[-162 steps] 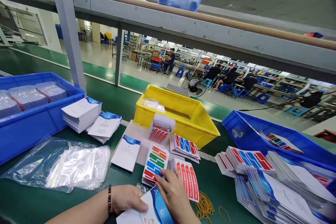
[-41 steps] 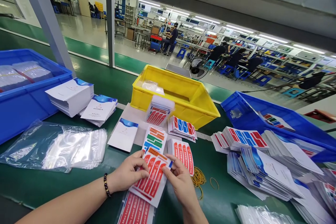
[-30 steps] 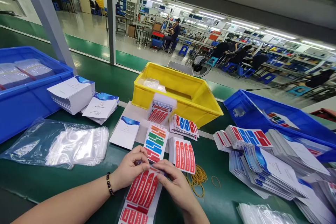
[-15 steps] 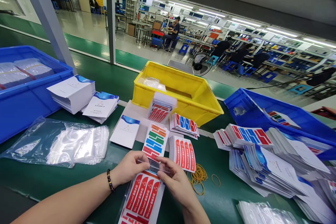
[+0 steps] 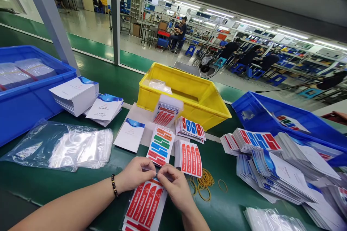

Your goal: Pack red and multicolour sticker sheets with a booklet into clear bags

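A clear plastic bag (image 5: 144, 205) with red-printed sticker sheets inside lies before me, its top edge pinched between both hands. My left hand (image 5: 137, 174), with a dark bead bracelet at the wrist, is closed on the left part of that edge. Close beside it, my right hand (image 5: 175, 184) grips the right part between thumb and fingers. Just beyond my hands is a stack of multicoloured sticker sheets (image 5: 161, 145). To its right sits a stack of red sticker sheets (image 5: 189, 159), and a single white-and-blue booklet (image 5: 130, 135) is to its left.
A yellow bin (image 5: 184, 97) stands behind the stacks. Blue bins flank the bench, left (image 5: 32, 104) and right (image 5: 271, 122). Rubber bands (image 5: 203, 184) lie right of my hands. Empty clear bags (image 5: 84, 149) are at left, booklet piles (image 5: 282, 177) at right. People sit across the room.
Earlier my hands held a booklet, then loose sticker sheets over the bag. The sheets have gone into the bag, and my fingers have closed together along its top edge.
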Motion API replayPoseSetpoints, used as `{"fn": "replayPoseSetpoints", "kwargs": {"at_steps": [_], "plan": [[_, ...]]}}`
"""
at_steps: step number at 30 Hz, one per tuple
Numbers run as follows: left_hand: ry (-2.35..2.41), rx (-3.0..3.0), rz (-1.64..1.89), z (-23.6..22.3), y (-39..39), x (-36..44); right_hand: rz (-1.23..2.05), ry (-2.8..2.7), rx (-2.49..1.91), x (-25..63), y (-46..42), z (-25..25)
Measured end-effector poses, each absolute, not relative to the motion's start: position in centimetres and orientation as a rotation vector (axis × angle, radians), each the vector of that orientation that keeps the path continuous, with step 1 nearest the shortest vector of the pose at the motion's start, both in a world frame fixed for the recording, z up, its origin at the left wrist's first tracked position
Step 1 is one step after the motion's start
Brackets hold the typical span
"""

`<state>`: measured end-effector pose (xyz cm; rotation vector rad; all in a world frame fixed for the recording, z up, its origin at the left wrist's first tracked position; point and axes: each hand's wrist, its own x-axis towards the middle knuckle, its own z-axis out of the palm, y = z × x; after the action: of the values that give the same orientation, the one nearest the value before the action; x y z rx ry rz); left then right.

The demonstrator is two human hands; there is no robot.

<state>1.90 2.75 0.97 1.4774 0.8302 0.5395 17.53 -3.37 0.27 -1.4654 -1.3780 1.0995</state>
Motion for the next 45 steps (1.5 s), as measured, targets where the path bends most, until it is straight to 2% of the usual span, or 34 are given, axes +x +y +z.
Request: {"fn": "replayPoseSetpoints", "kwargs": {"at_steps": [8,14,16,18,23,29,39,42,45], "plan": [[0.778,1.650,0.547,1.1,2.9,1.7,0.908,-1.564,-1.486,17.0,-3.6,0.4],[0.808,1.972,0.936,1.8,3.3,0.5,0.384,-1.639,-1.421,17.9,-3.6,0.2],[0.763,2.059,0.971,1.8,3.0,0.4,0.286,-1.628,-1.404,18.1,-3.7,0.2],[0.632,2.203,0.878,1.6,2.4,0.6,0.233,-1.614,-1.387,18.2,-3.7,0.3],[0.166,2.511,0.375,0.4,0.0,1.8,0.165,-1.558,-1.372,18.4,-3.6,0.3],[0.272,2.582,0.084,-1.1,-1.1,2.0,0.226,-1.593,-1.362,18.5,-3.7,0.6],[0.207,2.681,0.132,-1.9,-1.1,1.9,0.243,-1.632,-1.322,18.2,-3.7,0.2],[0.187,2.734,0.202,-0.8,-1.3,1.5,0.205,-1.634,-1.299,18.4,-3.7,-0.1],[0.379,2.728,0.120,1.3,-0.8,0.4,0.169,-1.624,-1.284,18.8,-3.8,-0.3]]}}
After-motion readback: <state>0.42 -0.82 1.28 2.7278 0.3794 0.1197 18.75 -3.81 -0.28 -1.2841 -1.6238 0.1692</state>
